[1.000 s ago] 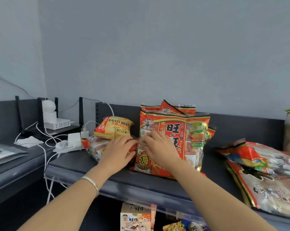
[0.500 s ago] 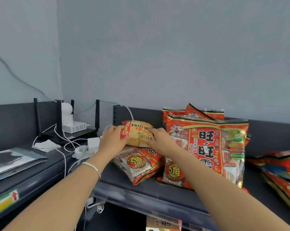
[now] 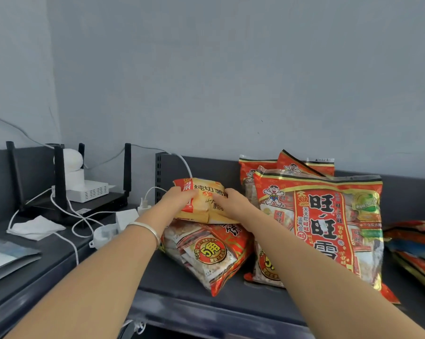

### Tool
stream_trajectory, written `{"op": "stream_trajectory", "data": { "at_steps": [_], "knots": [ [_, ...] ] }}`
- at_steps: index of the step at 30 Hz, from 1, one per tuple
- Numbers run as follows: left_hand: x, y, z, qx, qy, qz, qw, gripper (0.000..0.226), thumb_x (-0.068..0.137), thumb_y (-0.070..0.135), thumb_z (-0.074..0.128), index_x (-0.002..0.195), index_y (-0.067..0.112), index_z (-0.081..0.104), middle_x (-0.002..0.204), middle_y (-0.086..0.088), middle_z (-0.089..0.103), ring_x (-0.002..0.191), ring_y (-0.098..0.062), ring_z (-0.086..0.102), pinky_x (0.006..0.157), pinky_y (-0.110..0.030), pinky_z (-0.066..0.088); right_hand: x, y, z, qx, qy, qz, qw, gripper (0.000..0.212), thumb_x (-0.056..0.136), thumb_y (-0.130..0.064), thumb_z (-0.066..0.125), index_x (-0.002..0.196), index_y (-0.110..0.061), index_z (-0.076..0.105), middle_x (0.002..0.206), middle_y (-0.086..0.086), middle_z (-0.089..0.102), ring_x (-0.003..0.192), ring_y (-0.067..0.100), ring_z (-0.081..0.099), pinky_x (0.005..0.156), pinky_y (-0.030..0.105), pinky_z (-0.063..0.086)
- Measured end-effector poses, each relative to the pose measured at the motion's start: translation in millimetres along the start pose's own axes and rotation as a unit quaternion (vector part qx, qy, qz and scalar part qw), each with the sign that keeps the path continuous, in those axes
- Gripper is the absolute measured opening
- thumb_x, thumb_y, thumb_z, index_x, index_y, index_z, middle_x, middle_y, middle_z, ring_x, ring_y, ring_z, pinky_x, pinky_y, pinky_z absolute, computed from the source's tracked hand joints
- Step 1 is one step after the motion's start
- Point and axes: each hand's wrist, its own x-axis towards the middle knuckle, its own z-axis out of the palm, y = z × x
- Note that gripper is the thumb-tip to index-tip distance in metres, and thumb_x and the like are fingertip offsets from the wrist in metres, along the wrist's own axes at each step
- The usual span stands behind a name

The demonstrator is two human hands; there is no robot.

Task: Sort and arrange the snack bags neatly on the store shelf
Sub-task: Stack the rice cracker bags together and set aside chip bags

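Observation:
A small yellow chip bag (image 3: pixel 204 201) lies on top of a flat red cracker bag (image 3: pixel 206 255) at the left of the dark shelf (image 3: pixel 177 285). My left hand (image 3: pixel 176 200) grips the chip bag's left end and my right hand (image 3: pixel 233 204) grips its right side. Just to the right, a large red snack bag (image 3: pixel 324 223) stands upright, with two more red bags (image 3: pixel 262 165) behind it. My right forearm crosses in front of the large bag's lower left corner.
More red bags (image 3: pixel 414 243) lie flat at the right edge. To the left stand a black router (image 3: pixel 59 192) with antennas, a white camera (image 3: pixel 72 165), a white box (image 3: pixel 91 189), chargers and cables (image 3: pixel 84 221), and a folded cloth (image 3: pixel 35 227).
Both hands left the large red bag, moved left and took hold of the yellow chip bag. The view has shifted left and closer.

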Motion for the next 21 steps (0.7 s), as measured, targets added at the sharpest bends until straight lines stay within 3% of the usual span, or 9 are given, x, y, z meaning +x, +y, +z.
{"op": "stream_trajectory", "data": {
  "at_steps": [4,7,10,12,15,18,21],
  "knots": [
    [6,-7,1,-0.032,-0.037,-0.025,0.998,0.053,0.085,0.049,0.059,0.124,0.013,0.054,0.111,-0.008,0.065,0.101,-0.026,0.061,0.093,-0.040,0.048,11,0,8,0.057,0.005,0.030,0.998,0.058,0.101,-0.040,0.039,0.148,-0.007,0.029,0.145,0.012,0.043,0.131,0.028,0.043,0.109,0.039,0.037],
    [3,-12,1,-0.061,-0.056,-0.032,0.996,0.048,0.087,0.050,0.057,0.119,0.013,0.054,0.113,-0.007,0.062,0.096,-0.022,0.056,0.083,-0.034,0.043,17,2,10,0.108,0.017,0.063,0.992,0.063,0.099,-0.043,0.042,0.149,-0.007,0.025,0.145,0.012,0.041,0.131,0.029,0.042,0.106,0.040,0.037],
    [-2,-15,-3,-0.116,-0.075,-0.005,0.990,0.040,0.088,0.040,0.061,0.118,0.015,0.056,0.112,-0.004,0.064,0.099,-0.022,0.059,0.093,-0.039,0.046,20,1,11,0.167,0.036,0.046,0.984,0.069,0.094,-0.039,0.055,0.149,-0.009,0.026,0.140,0.010,0.048,0.123,0.026,0.052,0.102,0.040,0.045],
    [-2,-18,-7,-0.160,-0.067,0.027,0.984,0.048,0.086,0.031,0.066,0.129,0.018,0.049,0.119,-0.004,0.063,0.104,-0.024,0.061,0.095,-0.044,0.048,17,0,11,0.228,0.042,0.021,0.972,0.069,0.091,-0.033,0.063,0.147,-0.012,0.029,0.133,0.007,0.054,0.114,0.023,0.059,0.097,0.041,0.050],
    [-7,-19,-13,-0.190,-0.029,0.078,0.978,0.067,0.083,0.027,0.069,0.140,0.026,0.035,0.124,-0.003,0.057,0.104,-0.023,0.060,0.088,-0.042,0.051,13,-5,12,0.305,0.042,-0.013,0.951,0.064,0.080,-0.038,0.073,0.133,-0.016,0.045,0.116,0.003,0.065,0.101,0.023,0.066,0.090,0.046,0.055],
    [-16,-13,-15,-0.240,-0.018,0.103,0.965,0.056,0.088,0.039,0.059,0.138,0.023,0.039,0.119,-0.004,0.061,0.097,-0.021,0.063,0.077,-0.036,0.053,6,-12,8,0.345,0.034,-0.033,0.938,0.088,0.057,-0.051,0.080,0.132,-0.023,0.045,0.114,0.003,0.067,0.099,0.024,0.068,0.087,0.049,0.056],
    [-25,-5,-12,-0.262,0.004,0.136,0.955,0.045,0.093,0.046,0.046,0.129,0.018,0.048,0.105,-0.001,0.065,0.086,-0.014,0.065,0.062,-0.025,0.052,-2,-16,0,0.355,0.034,-0.056,0.933,0.093,0.058,-0.046,0.084,0.136,-0.026,0.038,0.117,0.003,0.065,0.100,0.025,0.068,0.085,0.049,0.057]
  ]
}}
